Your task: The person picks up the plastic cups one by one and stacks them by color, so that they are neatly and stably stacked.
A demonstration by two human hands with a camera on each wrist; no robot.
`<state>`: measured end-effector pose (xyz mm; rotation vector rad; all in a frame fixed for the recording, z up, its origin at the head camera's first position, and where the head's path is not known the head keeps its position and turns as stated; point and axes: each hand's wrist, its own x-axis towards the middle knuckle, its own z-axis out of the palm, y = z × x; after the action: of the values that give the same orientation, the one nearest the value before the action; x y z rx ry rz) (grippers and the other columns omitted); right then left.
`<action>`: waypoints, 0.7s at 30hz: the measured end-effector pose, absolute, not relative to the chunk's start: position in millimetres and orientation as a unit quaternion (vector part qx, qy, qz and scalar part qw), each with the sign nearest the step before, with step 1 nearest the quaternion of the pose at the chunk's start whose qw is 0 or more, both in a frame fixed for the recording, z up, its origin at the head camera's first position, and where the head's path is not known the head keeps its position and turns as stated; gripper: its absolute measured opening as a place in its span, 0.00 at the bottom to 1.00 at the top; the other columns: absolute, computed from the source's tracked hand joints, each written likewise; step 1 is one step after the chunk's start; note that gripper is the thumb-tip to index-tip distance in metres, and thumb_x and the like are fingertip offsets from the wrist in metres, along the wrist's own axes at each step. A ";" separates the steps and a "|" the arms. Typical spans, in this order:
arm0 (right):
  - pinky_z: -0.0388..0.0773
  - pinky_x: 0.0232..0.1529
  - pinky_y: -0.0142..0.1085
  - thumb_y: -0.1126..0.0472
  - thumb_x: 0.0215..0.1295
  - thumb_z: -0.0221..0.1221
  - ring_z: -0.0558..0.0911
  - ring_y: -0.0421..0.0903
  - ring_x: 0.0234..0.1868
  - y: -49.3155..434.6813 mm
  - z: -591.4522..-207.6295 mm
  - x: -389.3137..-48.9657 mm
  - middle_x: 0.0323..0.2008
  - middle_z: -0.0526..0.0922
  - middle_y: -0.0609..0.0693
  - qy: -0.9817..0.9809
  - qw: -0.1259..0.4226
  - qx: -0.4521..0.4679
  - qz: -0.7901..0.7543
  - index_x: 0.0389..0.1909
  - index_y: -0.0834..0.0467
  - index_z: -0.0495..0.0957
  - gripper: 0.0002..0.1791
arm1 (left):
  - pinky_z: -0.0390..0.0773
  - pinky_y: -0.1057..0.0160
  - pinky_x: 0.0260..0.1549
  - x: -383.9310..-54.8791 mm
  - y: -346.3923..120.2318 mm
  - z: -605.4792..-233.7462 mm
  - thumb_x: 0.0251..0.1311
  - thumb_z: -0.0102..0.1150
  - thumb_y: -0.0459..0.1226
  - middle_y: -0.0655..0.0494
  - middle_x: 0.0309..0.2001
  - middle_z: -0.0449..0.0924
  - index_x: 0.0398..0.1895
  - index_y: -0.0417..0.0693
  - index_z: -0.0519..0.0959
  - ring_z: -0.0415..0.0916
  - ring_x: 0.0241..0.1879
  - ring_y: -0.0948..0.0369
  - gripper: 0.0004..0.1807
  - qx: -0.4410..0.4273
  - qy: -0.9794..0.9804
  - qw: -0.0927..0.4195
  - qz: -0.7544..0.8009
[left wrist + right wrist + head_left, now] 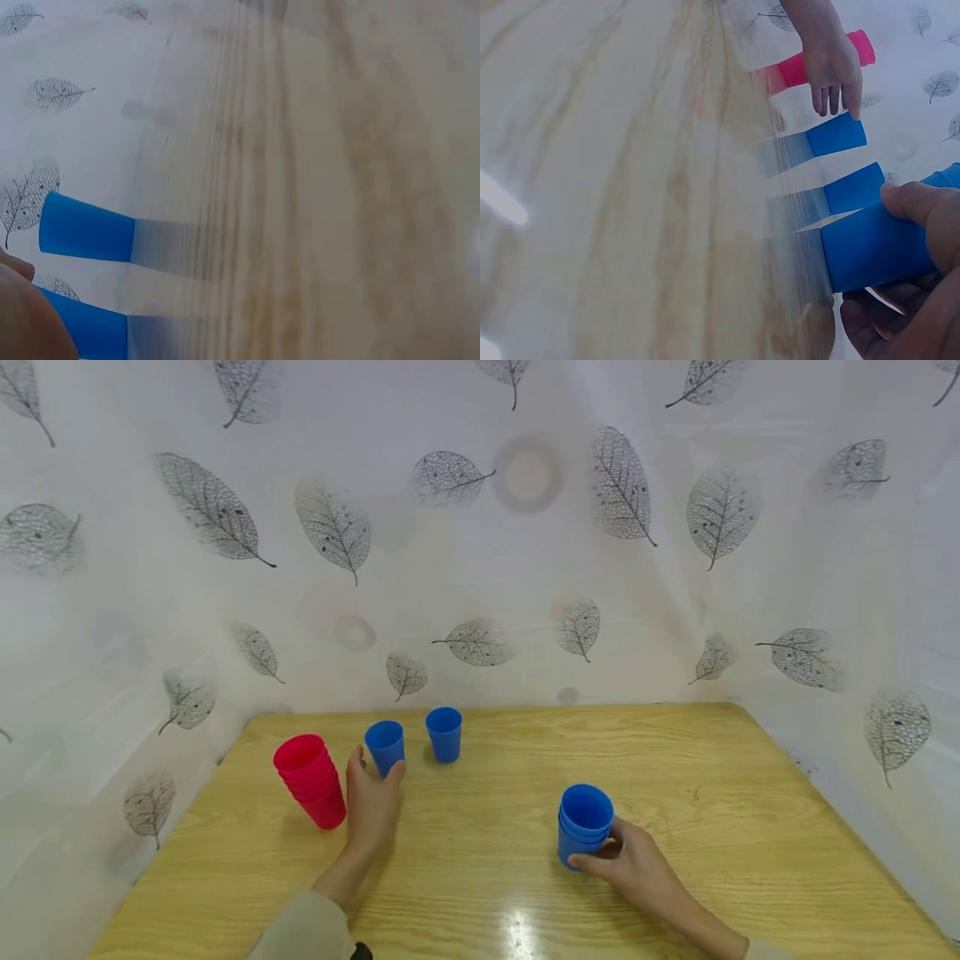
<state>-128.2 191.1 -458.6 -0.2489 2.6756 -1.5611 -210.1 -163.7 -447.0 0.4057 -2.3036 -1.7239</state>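
Note:
My right hand (637, 870) grips a short stack of blue cups (576, 847), thumb on the near side and fingers round the back. In the right wrist view that stack (877, 244) stands upright, close over its reflection on the table. Toward the far left, my left hand (373, 806) reaches to a single blue cup (386, 745), its thumb and fingers spread on either side. The right wrist view shows the left fingers straight, with one tip right at this cup (836, 136). Another blue cup (445, 735) stands just to its right.
A leaning-looking stack of red cups (315, 785) stands left of my left hand, close beside it. The wooden table (495, 810) has a glossy top. White sheeting with a leaf print (480, 552) hangs behind it and along both sides.

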 end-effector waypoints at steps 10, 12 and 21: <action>0.84 0.39 0.33 0.56 0.57 0.76 0.86 0.46 0.41 191.5 -459.0 -129.2 0.48 0.86 0.59 0.860 0.019 -0.082 -0.503 0.58 0.69 0.77 0.33 | 0.52 0.40 0.76 -237.5 -167.5 -447.1 0.72 0.61 0.43 0.34 0.79 0.51 0.82 0.39 0.44 0.48 0.78 0.39 0.47 0.165 -0.784 0.124 -0.585; 0.84 0.39 0.33 0.56 0.57 0.76 0.86 0.46 0.41 191.4 -459.0 -129.5 0.48 0.86 0.59 0.859 0.020 -0.083 -0.505 0.58 0.69 0.77 0.33 | 0.52 0.40 0.76 -241.4 -166.8 -447.5 0.72 0.62 0.42 0.34 0.79 0.51 0.82 0.39 0.44 0.49 0.78 0.39 0.48 0.165 -0.782 0.121 -0.589; 0.84 0.39 0.33 0.56 0.57 0.77 0.86 0.46 0.40 191.6 -458.9 -129.2 0.47 0.86 0.58 0.862 0.019 -0.081 -0.500 0.57 0.69 0.77 0.32 | 0.59 0.40 0.74 -249.8 -160.8 -449.7 0.69 0.65 0.42 0.34 0.75 0.60 0.81 0.39 0.51 0.59 0.73 0.39 0.45 0.177 -0.767 0.150 -0.598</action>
<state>-129.2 191.6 -458.9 -0.2520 2.6756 -1.5517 -249.8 -160.8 -449.7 0.5081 -2.2029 -1.7190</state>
